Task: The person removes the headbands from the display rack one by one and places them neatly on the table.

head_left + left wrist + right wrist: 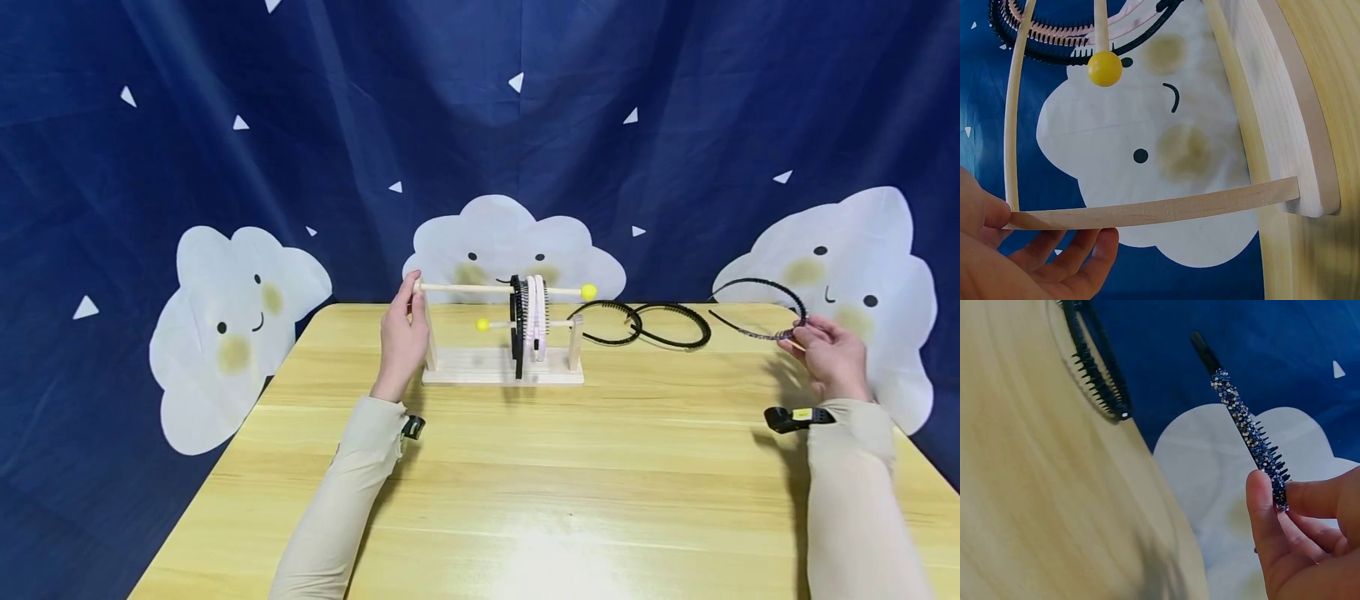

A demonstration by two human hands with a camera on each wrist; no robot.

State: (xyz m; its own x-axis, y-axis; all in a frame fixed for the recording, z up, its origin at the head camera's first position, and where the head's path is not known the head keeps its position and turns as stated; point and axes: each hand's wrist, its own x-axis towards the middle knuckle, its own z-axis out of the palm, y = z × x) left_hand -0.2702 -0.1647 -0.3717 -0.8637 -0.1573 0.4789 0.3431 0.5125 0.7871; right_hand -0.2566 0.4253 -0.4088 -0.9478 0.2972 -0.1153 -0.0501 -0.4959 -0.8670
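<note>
In the head view a pale wooden stand (480, 372) has two posts and two rods tipped with yellow balls. My left hand (402, 342) pinches the top of its left post (1147, 211), thumb on one side and fingers on the other. A black toothed headband (517, 333) and pale pink headbands (537, 312) hang on the upper rod (465, 288). Off to the right, my right hand (836, 362) holds a dark headband covered in glitter (1244, 425) between thumb and fingers, raised above the table. Its open ends point left.
Two black toothed headbands, a left one (607, 342) and a right one (703, 325), lie overlapping on the wooden table (480, 483) between the stand and my right hand. Behind the table's far edge hangs a blue curtain (450, 108) with clouds.
</note>
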